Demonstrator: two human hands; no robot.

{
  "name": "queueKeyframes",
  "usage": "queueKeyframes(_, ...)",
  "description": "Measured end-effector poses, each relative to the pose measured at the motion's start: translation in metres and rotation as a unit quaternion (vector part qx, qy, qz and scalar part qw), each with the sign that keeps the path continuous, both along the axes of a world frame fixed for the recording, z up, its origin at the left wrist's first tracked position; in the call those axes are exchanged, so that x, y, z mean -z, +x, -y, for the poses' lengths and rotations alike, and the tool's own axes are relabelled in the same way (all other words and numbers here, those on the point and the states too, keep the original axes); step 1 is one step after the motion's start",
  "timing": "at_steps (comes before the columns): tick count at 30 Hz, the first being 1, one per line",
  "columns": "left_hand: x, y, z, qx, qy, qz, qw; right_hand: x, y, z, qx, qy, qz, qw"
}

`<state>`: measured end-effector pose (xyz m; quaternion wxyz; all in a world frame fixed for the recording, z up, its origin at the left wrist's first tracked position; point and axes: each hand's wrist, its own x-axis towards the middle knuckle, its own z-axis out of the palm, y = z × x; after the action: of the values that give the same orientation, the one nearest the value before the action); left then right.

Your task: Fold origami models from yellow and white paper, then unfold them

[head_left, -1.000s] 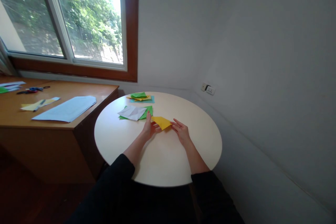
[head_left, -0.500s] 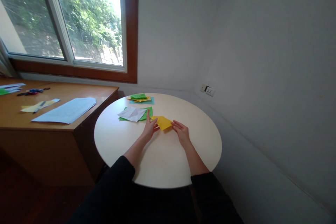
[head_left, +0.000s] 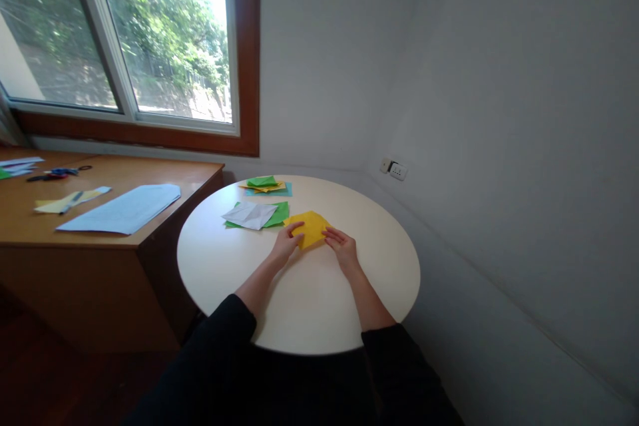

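A piece of yellow paper (head_left: 310, 227), apparently folded, is held between my two hands over the round white table (head_left: 309, 306). My left hand (head_left: 287, 241) grips its left edge, thumb and fingers closed on it. On the opposite edge, my right hand (head_left: 343, 246) pinches the paper with the fingertips. Just beyond my left hand lies a folded white paper (head_left: 250, 214), partly covering green paper (head_left: 277, 215). Farther back sits a small stack with green paper (head_left: 262, 182) on top, yellow pieces under it and light blue paper (head_left: 283, 191) at the bottom.
A wooden desk (head_left: 100, 239) stands left of the table, below a window. On it are a large pale sheet (head_left: 124, 210), yellowish paper with a pen (head_left: 71, 202) across it, and dark scissors (head_left: 60, 174). A wall socket (head_left: 398, 171) is behind the table.
My left thumb, raised before, has come down onto the yellow paper. The paper has turned and shows a broader face. The camera view has shifted slightly.
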<state>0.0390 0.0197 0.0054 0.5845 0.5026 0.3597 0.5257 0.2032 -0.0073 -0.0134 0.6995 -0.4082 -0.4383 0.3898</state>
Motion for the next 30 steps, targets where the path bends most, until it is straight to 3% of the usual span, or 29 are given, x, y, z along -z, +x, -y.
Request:
queueKeyframes(10, -0.001, -0.002, 0.000, -0.038, 0.035, -0.013, 0.999, -0.004, 0.000, 0.003, 0.099, 0.014, 0.093, 0.991)
queueKeyframes(15, 0.000, -0.003, -0.002, -0.037, 0.035, 0.001, 0.999, -0.009, -0.005, 0.008, 0.050, -0.012, 0.092, 0.994)
queueKeyframes(21, -0.001, 0.000, 0.000, 0.020, -0.014, 0.030, 0.999, -0.011, -0.006, 0.011, -0.062, -0.063, 0.086, 0.992)
queueKeyframes(30, -0.006, 0.001, 0.012, 0.070, -0.014, 0.003, 0.997, -0.004, -0.004, 0.008, -0.103, -0.049, 0.069, 0.991)
